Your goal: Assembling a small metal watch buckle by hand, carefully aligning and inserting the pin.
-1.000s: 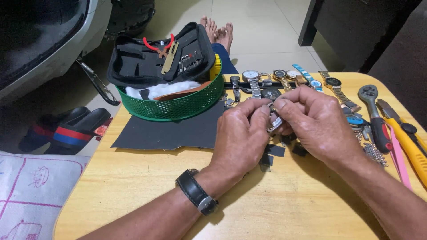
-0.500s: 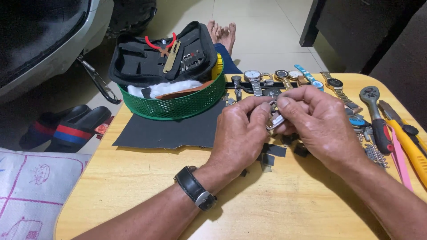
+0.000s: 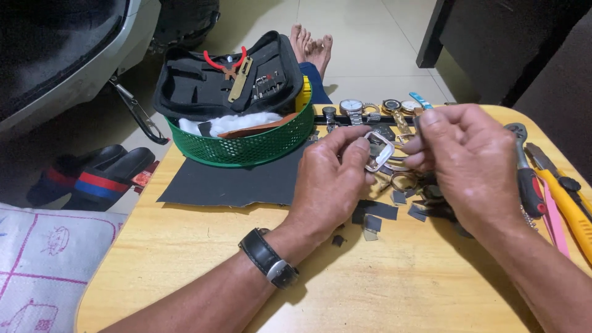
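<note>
The wooden table [image 3: 203, 259] has bare room at 6 and 7 o'clock from the hands, enough for a hand to pass. At 10 o'clock the green basket [image 3: 246, 145] stands as a wall on the dark sheet [image 3: 234, 182]. At 12 o'clock the row of watches [image 3: 370, 110] blocks. At 3 o'clock tools lie (a ratchet [image 3: 525, 172], a yellow knife [image 3: 570, 200]), and small dark scraps [image 3: 376, 213] lie under the hands.

No screen, sign or label is to be seen; only a white woven sack [image 3: 43, 259], printed with pink lines and small pink figures, is found at the lower left beside the wooden table [image 3: 185, 259].
</note>
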